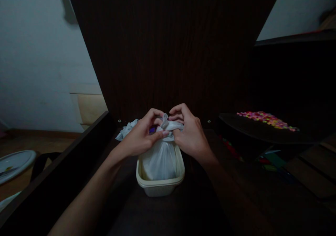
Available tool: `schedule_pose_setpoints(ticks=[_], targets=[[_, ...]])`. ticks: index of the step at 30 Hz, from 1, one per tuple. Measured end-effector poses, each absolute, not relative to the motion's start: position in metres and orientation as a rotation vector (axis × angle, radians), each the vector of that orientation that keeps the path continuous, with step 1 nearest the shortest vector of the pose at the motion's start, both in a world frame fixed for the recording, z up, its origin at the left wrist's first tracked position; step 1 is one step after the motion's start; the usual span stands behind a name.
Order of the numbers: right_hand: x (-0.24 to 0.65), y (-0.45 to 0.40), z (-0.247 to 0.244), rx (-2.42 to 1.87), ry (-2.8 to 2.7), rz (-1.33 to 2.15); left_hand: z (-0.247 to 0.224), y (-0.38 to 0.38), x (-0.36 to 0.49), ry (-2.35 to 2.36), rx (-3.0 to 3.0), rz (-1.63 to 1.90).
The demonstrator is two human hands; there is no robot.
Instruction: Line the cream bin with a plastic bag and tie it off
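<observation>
A white plastic bag (161, 160), its neck gathered into a knot or twist at the top, sits inside a cream rectangular tub (160, 183). My left hand (143, 132) pinches the gathered plastic from the left, thumb below and fingers curled above. From the right, my right hand (190, 132) grips the same bag neck with its fingers bent around it. A loose tip of plastic stands up between the two hands. What fills the bag is hidden by the cloudy plastic.
Crumpled pale plastic (127, 129) lies behind my left wrist. A dark wooden panel (170, 54) rises behind the tub, and a low dark side board (60, 166) runs along the left. Colourful small pieces (267, 119) lie on a dark surface at right. A round white-rimmed container (19, 155) stands lower left.
</observation>
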State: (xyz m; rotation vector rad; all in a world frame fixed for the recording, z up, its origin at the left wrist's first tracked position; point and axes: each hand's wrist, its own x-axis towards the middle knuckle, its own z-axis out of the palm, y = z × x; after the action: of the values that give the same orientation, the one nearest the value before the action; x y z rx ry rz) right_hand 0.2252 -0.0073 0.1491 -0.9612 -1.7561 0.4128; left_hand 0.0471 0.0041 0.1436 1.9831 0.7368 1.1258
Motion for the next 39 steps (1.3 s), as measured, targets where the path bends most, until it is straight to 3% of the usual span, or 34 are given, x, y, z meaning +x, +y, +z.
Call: schedule_pose_setpoints(ticks=[5,10,20,24,39], targets=[[0.229,-0.008,0.151,-1.004,-1.743,0.442,0.15,0.004,0.042,0.888,2.259,1.325],[0.228,-0.008,0.149,-0.967,-1.753,0.494,0.157,0.002,0.038,0.999,2.488,1.262],[0.233,-0.003,0.149,-0.807,-1.75,0.897,0.147,0.01,0.04,0.981,2.353,1.453],[0.235,-0.003,0.152,-0.756,-1.755,0.976,0.152,0.007,0.038,0.921,2.477,1.368],[0.237,-0.009,0.155,-0.837,-1.864,0.56,0.153,0.006,0.038,0.83,2.433,1.143]])
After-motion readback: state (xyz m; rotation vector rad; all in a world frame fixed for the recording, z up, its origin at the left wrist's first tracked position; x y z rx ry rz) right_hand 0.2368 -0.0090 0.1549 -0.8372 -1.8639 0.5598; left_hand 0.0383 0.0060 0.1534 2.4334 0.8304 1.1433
